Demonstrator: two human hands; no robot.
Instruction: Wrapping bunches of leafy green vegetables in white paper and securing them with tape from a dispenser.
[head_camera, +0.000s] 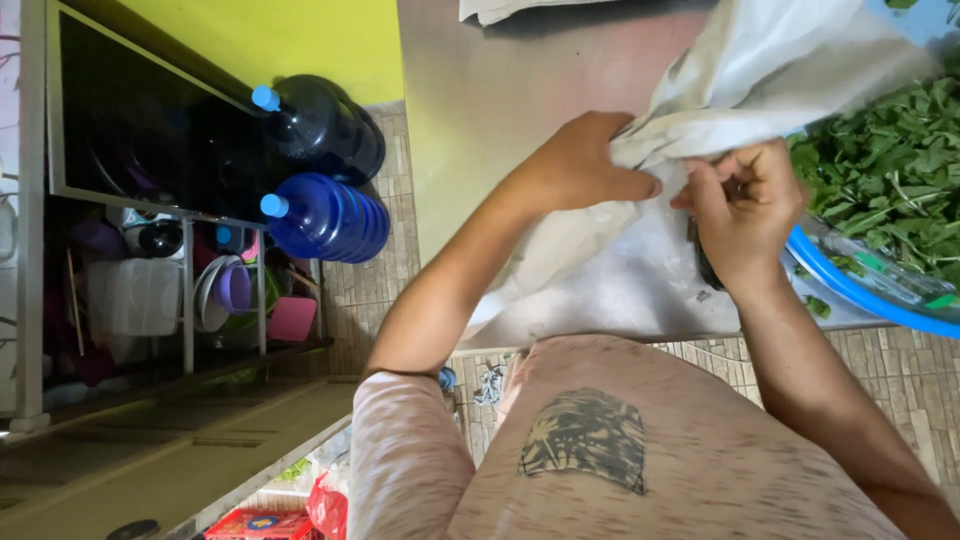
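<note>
- The steel worktop (520, 110) fills the upper middle of the frame, bare and shiny on its left part.
- A pale plastic bag (770, 70) lies across the worktop, from the upper right corner down to the middle of the frame, where I have it bunched between both hands; a flatter part of it trails down-left toward the worktop's lower edge.
- At the right edge I see a heap of green leaves (890, 170) in a blue basin (850, 295), just beside my right wrist.
- On the left, an open cabinet (150, 200) holds bowls, lids and a clear tub on its shelves.
- Two dark blue water jugs (325, 215) with light blue caps lie on the tiled floor (380, 290) between the cabinet and the worktop.
- My left hand (590, 160), centre of the frame, has its fingers closed over a gathered fold of the bag.
- My right hand (745, 215), right of centre, has its fingers curled tight, pinching the same bunched spot; the two hands nearly touch.
- A small red packet (325, 505) sits at the bottom edge, left of centre.
</note>
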